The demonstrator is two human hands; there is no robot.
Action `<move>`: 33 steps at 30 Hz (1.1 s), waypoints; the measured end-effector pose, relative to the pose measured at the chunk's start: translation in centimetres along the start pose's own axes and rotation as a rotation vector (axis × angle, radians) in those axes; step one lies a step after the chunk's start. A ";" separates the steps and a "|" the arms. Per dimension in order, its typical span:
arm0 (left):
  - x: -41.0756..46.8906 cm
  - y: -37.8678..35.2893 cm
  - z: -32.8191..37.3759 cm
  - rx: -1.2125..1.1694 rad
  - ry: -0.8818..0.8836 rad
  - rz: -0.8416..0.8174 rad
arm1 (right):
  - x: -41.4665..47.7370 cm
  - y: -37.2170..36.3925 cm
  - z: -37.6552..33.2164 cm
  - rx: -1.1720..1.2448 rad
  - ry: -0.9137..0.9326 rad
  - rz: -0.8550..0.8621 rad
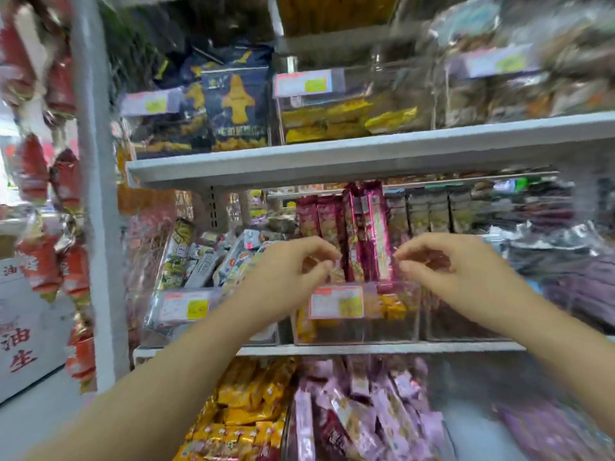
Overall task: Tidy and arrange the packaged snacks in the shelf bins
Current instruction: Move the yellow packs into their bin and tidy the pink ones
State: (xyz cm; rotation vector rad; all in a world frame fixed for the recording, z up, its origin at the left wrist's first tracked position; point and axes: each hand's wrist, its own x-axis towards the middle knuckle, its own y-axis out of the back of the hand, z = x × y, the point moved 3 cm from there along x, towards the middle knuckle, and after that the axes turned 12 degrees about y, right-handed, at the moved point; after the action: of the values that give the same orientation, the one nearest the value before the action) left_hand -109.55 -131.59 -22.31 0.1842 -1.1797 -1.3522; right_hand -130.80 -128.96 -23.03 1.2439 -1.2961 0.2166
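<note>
As the left hand [293, 269] and right hand [442, 264] flank magenta snack packs [369, 234] in a clear bin [382, 329], their fingers curl; whether they pinch anything is unclear.

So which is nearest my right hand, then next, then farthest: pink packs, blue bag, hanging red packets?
1. Pink packs: just left of the right hand, same shelf.
2. Blue bag: shelf above, further left.
3. Red packets: hanging at far left.

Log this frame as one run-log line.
left hand: left of upright pink packs, grip unclear | right hand: right of them, grip unclear | clear bin: middle shelf
</note>
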 end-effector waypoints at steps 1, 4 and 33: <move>1.1 -0.7 0.6 0.005 0.009 -0.044 | 0.0 0.7 0.5 -0.017 -0.007 0.011; 4.5 -3.0 1.5 0.028 0.050 -0.206 | 0.2 1.3 2.1 -0.044 -0.027 -0.024; 12.5 -12.9 -0.1 0.535 0.086 -1.033 | 0.8 0.1 8.7 0.151 -0.090 -0.152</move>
State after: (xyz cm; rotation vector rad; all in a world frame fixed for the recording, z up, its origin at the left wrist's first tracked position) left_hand -120.56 -145.58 -24.71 1.3685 -1.4097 -1.8158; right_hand -135.78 -136.01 -24.23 1.4885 -1.2729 0.1530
